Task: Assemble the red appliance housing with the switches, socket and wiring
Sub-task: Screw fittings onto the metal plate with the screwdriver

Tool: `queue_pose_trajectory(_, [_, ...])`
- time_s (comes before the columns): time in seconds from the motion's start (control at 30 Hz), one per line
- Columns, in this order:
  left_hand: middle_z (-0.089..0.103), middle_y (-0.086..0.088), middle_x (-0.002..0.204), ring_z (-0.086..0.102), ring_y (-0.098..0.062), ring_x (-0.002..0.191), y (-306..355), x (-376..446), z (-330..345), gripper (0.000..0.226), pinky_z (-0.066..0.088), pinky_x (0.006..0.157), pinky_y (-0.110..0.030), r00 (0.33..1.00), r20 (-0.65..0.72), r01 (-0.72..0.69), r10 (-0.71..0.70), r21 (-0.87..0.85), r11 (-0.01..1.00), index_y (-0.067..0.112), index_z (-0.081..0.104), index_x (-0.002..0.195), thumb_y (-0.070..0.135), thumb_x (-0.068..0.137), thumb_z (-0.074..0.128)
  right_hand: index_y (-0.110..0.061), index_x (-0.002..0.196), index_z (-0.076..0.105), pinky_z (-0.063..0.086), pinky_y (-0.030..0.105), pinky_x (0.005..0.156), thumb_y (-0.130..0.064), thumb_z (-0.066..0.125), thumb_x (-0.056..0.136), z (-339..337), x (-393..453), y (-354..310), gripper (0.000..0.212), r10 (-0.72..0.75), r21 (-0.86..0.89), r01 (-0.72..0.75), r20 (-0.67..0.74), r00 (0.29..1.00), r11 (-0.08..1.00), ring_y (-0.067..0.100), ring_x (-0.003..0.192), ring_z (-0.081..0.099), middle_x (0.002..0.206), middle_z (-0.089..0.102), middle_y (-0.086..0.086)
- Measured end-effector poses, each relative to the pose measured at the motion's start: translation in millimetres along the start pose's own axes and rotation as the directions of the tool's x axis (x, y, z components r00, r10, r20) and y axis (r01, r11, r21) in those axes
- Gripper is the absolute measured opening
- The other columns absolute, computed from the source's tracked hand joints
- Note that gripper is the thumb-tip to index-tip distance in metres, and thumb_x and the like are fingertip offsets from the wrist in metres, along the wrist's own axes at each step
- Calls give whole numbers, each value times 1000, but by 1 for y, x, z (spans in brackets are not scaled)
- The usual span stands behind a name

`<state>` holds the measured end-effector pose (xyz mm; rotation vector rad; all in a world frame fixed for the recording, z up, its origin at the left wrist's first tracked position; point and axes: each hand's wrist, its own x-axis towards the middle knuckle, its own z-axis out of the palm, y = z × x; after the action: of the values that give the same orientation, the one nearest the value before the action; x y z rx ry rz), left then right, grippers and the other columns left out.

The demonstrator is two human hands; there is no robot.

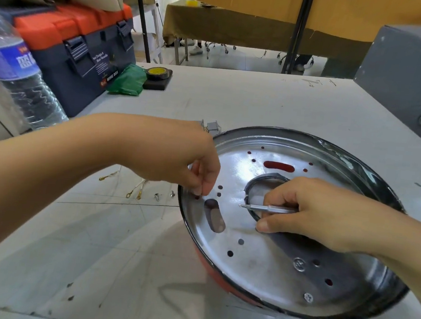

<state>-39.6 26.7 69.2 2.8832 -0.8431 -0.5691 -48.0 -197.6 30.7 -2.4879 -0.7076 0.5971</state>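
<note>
Two hands over the housing — left hand pinching at a hole, right hand gripping a screwdriver.

Toolbox (orange lid), water bottle, green bag, tape roll

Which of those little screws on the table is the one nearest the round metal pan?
Start at the big round metal pan with the red underside. Just off its left rim, on the white table, lie two loose screws; the nearer one is rightmost, beside the other screw and the yellow-tipped wires.
</note>
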Motion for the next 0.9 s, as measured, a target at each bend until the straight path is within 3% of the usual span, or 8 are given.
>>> queue_pose_trajectory(0.13, [67,16,85,59,-2,80,0,2,-2,10,48,72,-22,999,50,9,-9,9,1000,35,71,87,27,85,65,-24,51,53,31,16,45,-40,69,80,0,0,1,37,-1,8,1,0,1000,1000,5,41,35,42,39,-9])
queue_pose_trajectory(0.47, [65,17,81,56,2,77,5,6,-2,7,48,69,-19,998,56,16,-23,116,993,34,70,85,29,85,64,-21,55,52,29,17,45,-42,68,80,1,1,3,36,-6,6,6,-2,1000,1000,6,43,32,45,37,-8])
queue_pose_trajectory(0.7, [64,16,85,57,-1,83,7,4,-5,9,50,80,-30,998,66,-6,-7,195,981,33,71,88,28,86,64,-20,56,53,30,17,45,-42,68,79,2,0,4,35,-8,8,8,-1,1000,1000,5,44,34,46,38,-8])
queue_pose_trajectory(0.9, [65,16,85,57,-1,81,7,5,-6,8,49,78,-26,997,73,-10,-4,191,982,34,70,86,29,86,63,-19,56,53,29,18,46,-42,68,80,1,0,4,36,-14,-5,14,2,1000,1000,5,44,33,46,37,-7])
